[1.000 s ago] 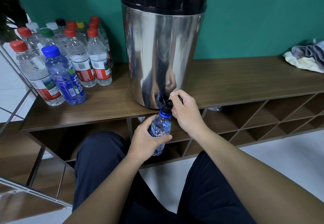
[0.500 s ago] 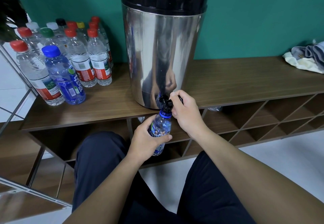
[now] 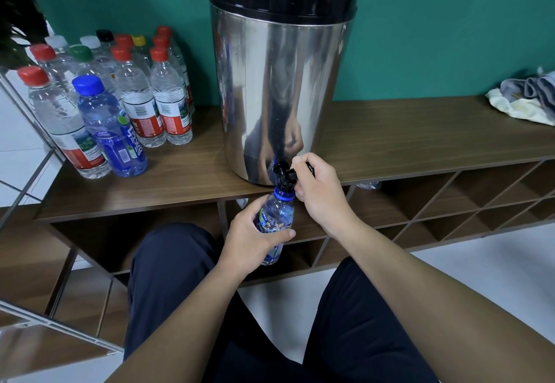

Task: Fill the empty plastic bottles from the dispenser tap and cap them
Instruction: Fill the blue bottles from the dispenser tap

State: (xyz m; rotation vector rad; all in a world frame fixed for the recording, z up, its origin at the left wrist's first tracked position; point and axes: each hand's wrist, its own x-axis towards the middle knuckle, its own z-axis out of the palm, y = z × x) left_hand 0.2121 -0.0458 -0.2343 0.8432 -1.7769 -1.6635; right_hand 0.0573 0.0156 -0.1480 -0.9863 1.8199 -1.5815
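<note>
Capped bottles [image 3: 141, 103]: at ten o'clock on the bench [image 3: 420, 130], I see a cluster standing upright, caps on.
Left hand [image 3: 252, 238]: I have it curled round the blue bottle [image 3: 276, 217], holding it below the bench edge at the centre.
Bottle mouth: it sits right under the tap [image 3: 285, 174], at the dispenser [image 3: 282, 82] base, twelve o'clock from my grip.
Right hand [image 3: 318, 190]: fingers curl round the tap lever; I cannot see how far it is pressed.
Risk: I judge overflow likely if I release late, since my hand hides the water level.
Risk: a tilted bottle would send water onto the floor.
</note>
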